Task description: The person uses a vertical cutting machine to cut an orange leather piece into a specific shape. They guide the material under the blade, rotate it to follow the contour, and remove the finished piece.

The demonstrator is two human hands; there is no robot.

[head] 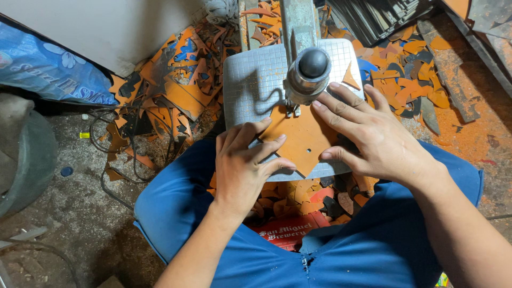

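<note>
A flat orange-brown sheet piece (303, 140) lies on the grey gridded machine table (256, 85), under a metal head with a black knob (311, 66). My left hand (245, 165) presses flat on the sheet's left edge, fingers spread. My right hand (368, 133) presses on its right side, fingertips close to the metal head. Neither hand wraps around anything. A small orange triangle offcut (350, 77) rests on the table to the right of the head.
Heaps of orange and dark offcuts (176, 85) cover the floor left, right and below the table. Black cables (114, 149) run over the dirty concrete floor. A blue printed bag (48, 69) lies at left. A red box (290, 229) sits between my blue-clad knees.
</note>
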